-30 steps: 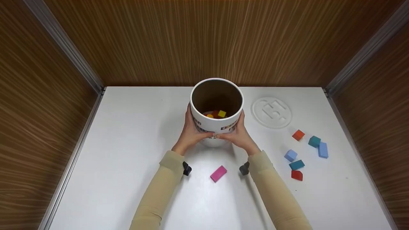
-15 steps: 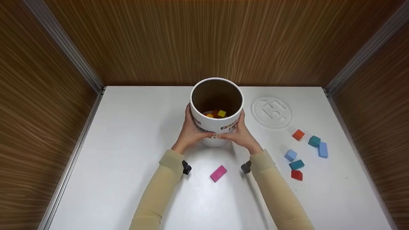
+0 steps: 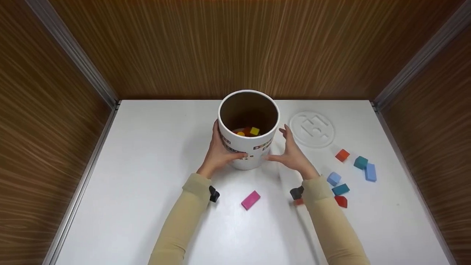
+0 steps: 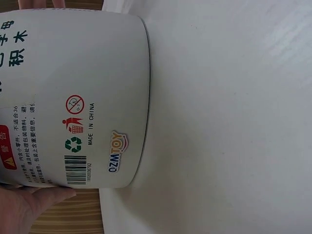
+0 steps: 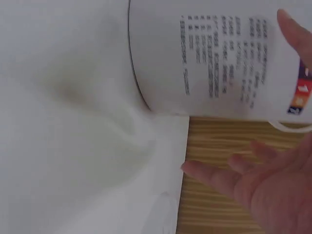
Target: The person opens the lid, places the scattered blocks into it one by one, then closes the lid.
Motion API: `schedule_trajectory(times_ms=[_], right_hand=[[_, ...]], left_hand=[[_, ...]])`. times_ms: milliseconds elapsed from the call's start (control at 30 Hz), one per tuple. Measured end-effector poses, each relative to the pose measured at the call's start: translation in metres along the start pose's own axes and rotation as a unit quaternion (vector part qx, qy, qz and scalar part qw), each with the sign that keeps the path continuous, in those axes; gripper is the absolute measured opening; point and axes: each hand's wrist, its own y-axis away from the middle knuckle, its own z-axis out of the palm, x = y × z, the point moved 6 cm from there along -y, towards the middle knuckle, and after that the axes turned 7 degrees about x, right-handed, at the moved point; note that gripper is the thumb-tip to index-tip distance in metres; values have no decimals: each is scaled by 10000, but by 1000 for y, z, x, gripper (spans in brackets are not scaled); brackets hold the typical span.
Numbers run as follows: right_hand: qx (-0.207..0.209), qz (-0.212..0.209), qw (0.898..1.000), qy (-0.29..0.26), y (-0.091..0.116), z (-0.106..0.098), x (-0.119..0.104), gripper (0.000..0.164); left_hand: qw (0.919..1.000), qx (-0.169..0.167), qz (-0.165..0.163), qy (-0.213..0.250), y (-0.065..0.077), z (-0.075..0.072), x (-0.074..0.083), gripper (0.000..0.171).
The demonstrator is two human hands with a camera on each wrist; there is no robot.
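Note:
A tall white printed bucket [image 3: 247, 145] stands on the white table, its top uncovered. Down inside it show a yellow block [image 3: 254, 131] and a few orange ones. My left hand [image 3: 218, 152] grips the bucket's left side, thumb across the front and fingers round the back. On the other side my right hand [image 3: 292, 156] is spread beside the bucket, with a gap between its fingers and the wall. The right wrist view shows this hand's fingers [image 5: 214, 178] stretched out, off the printed wall. A pink block [image 3: 251, 200] lies in front of the bucket.
A clear round lid [image 3: 312, 129] lies right of the bucket. Further right are loose blocks: orange [image 3: 342, 155], teal [image 3: 361, 162], light blue [image 3: 371, 172] and red [image 3: 341, 201] among them. Another reddish block [image 3: 298, 201] shows partly beside the right wrist. Wood-grain panels [image 3: 235, 48] enclose the table.
My right hand has let go of the bucket and moved a little to the right, its fingers spreading. My left hand and the bucket have stayed in place.

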Motion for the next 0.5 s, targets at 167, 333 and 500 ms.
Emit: schedule_trajectory(times_ms=[167,333,500], right_hand=[[144,346,9991,219,11,-25,13,112],[440,668,9939,753,27,-52,25,92],[667,1136,9741,1839,42,-78,37,72]], left_hand=[[10000,2,38,40,0,-1,0,139],[10000,3,45,81,1,1,0,139],[9999,-12,110,128,-1,2,2,137]])
